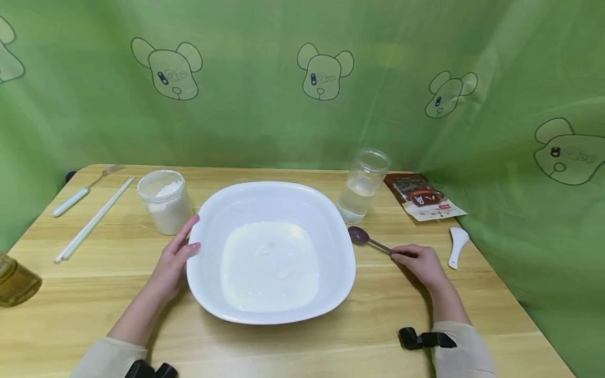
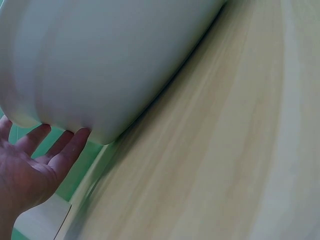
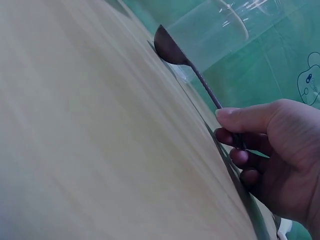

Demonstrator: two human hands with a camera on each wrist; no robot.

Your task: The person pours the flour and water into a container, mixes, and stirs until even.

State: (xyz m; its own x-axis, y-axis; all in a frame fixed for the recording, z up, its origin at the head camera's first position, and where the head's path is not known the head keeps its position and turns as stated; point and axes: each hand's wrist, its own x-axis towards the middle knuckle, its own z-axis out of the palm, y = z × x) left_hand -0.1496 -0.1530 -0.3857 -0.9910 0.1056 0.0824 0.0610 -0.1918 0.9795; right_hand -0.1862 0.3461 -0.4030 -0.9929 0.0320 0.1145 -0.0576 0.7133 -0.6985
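My left hand (image 1: 173, 262) holds the left side of a white basin (image 1: 271, 312), its thumb at the rim. In the left wrist view the other fingers (image 2: 75, 150) touch the basin's outer wall. Whitish liquid or residue (image 1: 269, 268) covers part of the basin's bottom. My right hand (image 1: 423, 265) pinches a dark purple spoon (image 1: 359, 234) by its handle, to the right of the basin. The spoon's bowl lies beside the basin's rim, in front of a glass jar (image 1: 364, 184) of clear liquid. In the right wrist view the spoon's bowl (image 3: 170, 47) stands low over the tabletop.
A jar of white powder (image 1: 167, 207) stands left of the basin. Farther left lie white sticks (image 1: 94, 223) and a light-handled utensil (image 1: 75, 199). An amber glass (image 1: 16, 281) is at the left edge. On the right are a brown packet (image 1: 423, 197) and a white spoon (image 1: 457, 247).
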